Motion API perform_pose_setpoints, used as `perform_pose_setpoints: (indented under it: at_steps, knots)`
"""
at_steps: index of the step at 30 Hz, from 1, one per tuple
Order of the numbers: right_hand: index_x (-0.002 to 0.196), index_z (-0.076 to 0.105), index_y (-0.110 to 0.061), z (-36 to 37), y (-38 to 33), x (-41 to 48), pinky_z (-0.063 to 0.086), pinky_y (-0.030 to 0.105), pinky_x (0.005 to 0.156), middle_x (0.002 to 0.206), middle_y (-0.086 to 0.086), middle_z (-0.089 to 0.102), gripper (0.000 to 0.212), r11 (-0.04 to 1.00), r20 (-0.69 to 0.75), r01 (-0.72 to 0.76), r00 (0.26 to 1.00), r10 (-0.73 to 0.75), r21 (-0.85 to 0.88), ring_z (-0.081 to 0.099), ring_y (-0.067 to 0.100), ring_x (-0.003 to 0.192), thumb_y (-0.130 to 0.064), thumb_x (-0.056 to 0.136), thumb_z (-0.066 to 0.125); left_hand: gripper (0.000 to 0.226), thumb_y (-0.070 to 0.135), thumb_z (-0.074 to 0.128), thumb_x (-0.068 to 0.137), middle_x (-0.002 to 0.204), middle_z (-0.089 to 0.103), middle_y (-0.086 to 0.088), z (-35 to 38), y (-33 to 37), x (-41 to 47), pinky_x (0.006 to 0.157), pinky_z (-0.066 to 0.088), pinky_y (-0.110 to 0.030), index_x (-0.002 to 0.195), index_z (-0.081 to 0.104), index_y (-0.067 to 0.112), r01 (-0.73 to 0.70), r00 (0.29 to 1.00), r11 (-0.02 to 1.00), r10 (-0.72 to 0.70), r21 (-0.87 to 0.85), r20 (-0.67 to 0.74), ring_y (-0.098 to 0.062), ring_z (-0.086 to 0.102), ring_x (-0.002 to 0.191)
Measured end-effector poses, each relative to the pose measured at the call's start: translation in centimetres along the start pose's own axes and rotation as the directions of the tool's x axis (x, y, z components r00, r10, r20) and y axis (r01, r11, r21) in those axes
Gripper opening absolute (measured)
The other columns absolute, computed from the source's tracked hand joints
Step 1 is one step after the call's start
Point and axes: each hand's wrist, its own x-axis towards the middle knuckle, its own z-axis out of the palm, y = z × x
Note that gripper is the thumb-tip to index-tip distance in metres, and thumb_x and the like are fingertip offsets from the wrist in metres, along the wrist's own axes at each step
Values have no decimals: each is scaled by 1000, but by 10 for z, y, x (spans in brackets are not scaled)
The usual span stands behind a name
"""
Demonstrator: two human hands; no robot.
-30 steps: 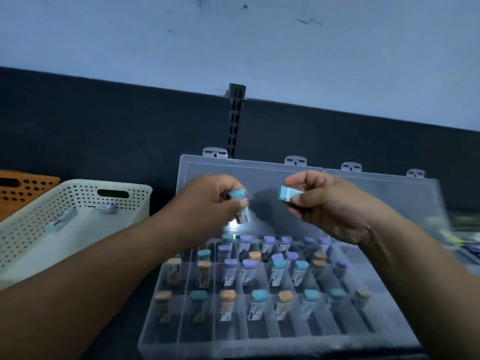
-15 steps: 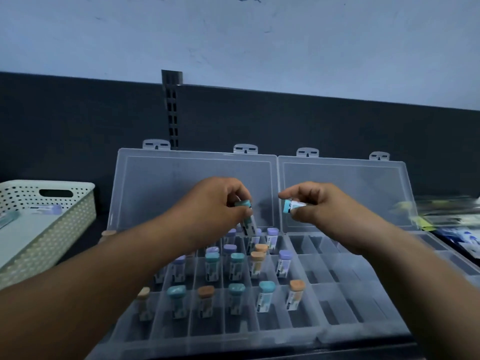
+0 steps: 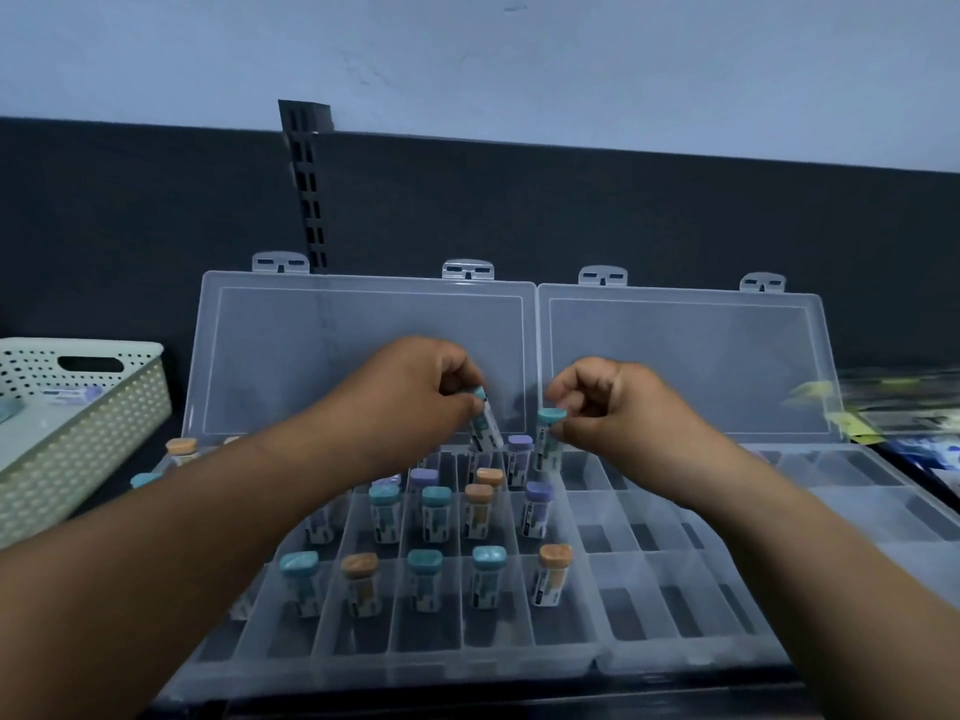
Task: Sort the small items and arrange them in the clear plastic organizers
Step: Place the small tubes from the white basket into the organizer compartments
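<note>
Left hand (image 3: 415,397) pinches a teal-capped vial (image 3: 485,426) between thumb and fingertips. The vial is tilted, base hanging over the back row of the left organizer (image 3: 363,662).

Right hand (image 3: 613,407) is curled, fingertips pinching the cap of a second teal vial (image 3: 549,439). That one is upright at the back-right cell of the same organizer, just beside a purple-capped vial (image 3: 519,449). Can't tell if its base is seated.

Reads as a placement step, both hands at once. To do it well:
- Straighten the tilted vial before lowering; dividers are thin and the neighbours stand close.
- Come down vertically into a free cell and don't sweep sideways, or the back row tips.
- Let go only once the base is down.
- Caps in the tray look mixed (teal, orange, purple), so check the colour grouping before committing.

The right organizer (image 3: 727,652) sits touching alongside, lid up. The white basket (image 3: 88,459) is off to the left.
</note>
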Motion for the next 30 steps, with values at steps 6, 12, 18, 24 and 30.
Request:
perform_pose_setpoints:
  at_steps: [6,12,18,24,30]
  knots:
    - [80,63,-32,8,10,11,55,24,70,83,-6,67,25,975,69,9,998,6,-221,65,16,79,-7,85,69,4,20,66,89,77,66,8,0,2,-3,57,44,-17,90,67,23,21,1000,1000,-21,12,-7,-5,59,66]
    - [80,66,-31,17,15,13,43,11,59,80,-14,63,22,930,178,19,983,51,-367,59,2,72,-9,85,67,4,20,66,88,80,68,6,-5,1,-8,61,48,-20,91,68,22,40,999,999,-40,22,-10,-8,63,71]
    - [95,73,-27,18,17,14,49,15,71,89,-13,66,16,925,243,-6,964,107,-380,63,2,81,-14,87,68,6,21,66,88,80,67,8,-6,1,-11,61,45,-16,93,68,23,45,999,998,-45,34,-4,-4,62,73]
    - [101,73,-25,11,13,13,46,15,66,89,-11,66,17,914,228,14,970,87,-406,60,4,78,-16,92,61,10,21,66,89,87,68,8,-4,4,-13,75,51,-23,99,68,23,38,999,998,-39,51,16,-7,64,82]
    - [90,69,-27,4,-2,5,48,19,66,79,-11,66,6,968,92,58,995,-37,-244,62,5,74,-23,91,64,14,19,73,83,81,63,4,-1,9,-15,72,54,-31,90,61,19,13,1000,998,-12,59,-6,-14,62,76]
